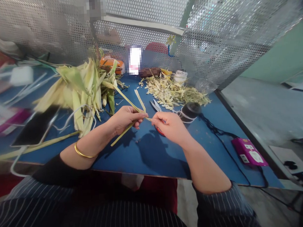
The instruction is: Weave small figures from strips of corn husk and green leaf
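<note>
My left hand (127, 119), with a gold bangle on its wrist, pinches several narrow corn husk strips (126, 97) over the blue table. One strip slants up toward the back left, a shorter folded one points up, and another end hangs below the fingers. Close on its right, my right hand (169, 126) is closed in a pinch on the strips' right end. Behind and partly under the right hand lie scissors (156, 105) with red handles. A spool of dark cord (190, 111) stands just to the right of them.
A pile of whole corn husks (82, 85) lies at the left, with a phone (36, 128) and white cables nearby. Cut husk scraps (168, 90) are heaped at the back right. A purple power box (249, 151) sits on the right edge; a perforated metal screen (142, 32) closes the back.
</note>
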The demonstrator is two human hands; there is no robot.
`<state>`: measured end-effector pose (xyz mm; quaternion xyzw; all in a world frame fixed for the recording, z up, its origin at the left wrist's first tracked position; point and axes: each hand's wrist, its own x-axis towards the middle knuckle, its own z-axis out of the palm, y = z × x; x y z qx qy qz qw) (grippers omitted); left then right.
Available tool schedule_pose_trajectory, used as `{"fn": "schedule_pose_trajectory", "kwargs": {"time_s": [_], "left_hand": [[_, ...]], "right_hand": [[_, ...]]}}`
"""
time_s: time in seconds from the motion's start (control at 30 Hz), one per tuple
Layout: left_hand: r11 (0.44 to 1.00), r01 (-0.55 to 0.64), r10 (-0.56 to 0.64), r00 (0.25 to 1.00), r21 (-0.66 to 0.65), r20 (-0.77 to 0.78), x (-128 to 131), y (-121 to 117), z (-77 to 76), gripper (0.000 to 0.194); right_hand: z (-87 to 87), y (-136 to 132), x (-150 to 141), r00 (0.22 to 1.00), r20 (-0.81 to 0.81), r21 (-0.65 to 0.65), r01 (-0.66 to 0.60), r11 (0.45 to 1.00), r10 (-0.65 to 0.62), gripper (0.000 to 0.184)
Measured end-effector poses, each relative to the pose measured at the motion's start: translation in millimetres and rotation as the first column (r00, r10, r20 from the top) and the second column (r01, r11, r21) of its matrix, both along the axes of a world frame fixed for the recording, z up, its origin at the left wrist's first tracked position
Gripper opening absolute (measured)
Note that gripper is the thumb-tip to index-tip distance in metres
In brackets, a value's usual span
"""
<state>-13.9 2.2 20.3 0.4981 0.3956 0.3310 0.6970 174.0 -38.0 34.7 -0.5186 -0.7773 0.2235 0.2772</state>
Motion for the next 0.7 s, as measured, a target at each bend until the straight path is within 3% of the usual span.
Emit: {"fn": "schedule_pose_trajectory", "kwargs": {"time_s": [0.1, 0.2, 0.3, 0.4, 0.47, 0.57, 0.7], "left_hand": [[1.000, 0.019, -0.018, 0.999, -0.024, 0.045, -0.7, 0.7, -1.7, 0.020], [0.999, 0.043, -0.041, 0.997, -0.027, 0.058, 1.5, -1.5, -0.6, 0.026], [0.996, 0.088, -0.087, 0.996, -0.023, 0.034, 4.7, -5.7, -1.2, 0.031], [0.995, 0.093, -0.091, 0.995, 0.028, -0.037, 7.0, -9.5, -4.4, 0.030], [0.993, 0.082, -0.075, 0.994, 0.082, -0.085, 7.9, -11.0, -6.4, 0.026], [0.989, 0.071, -0.056, 0.992, 0.127, -0.117, 8.8, -11.8, -7.3, 0.021], [0.985, 0.086, -0.071, 0.992, 0.147, -0.108, 9.2, -13.1, -5.1, 0.018]], "right_hand": [[-3.1, 4.8, 3.1, 0.990, -0.132, -0.101, 0.038, 0.994, -0.052, 0.028], [-11.0, 10.2, 1.7, 0.918, -0.368, -0.217, 0.070, 0.974, -0.148, 0.031], [-22.6, 14.4, -4.0, 0.769, -0.606, -0.359, -0.035, 0.933, -0.204, 0.025], [-32.4, 16.2, -10.0, 0.571, -0.782, -0.404, -0.161, 0.900, -0.249, 0.018], [-35.4, 15.9, -12.6, 0.495, -0.825, -0.412, -0.194, 0.890, -0.274, 0.019], [-35.7, 14.1, -15.0, 0.498, -0.825, -0.394, -0.173, 0.903, -0.265, 0.020], [-36.6, 13.5, -18.1, 0.548, -0.782, -0.356, 0.000, 0.934, -0.298, 0.026]]}}
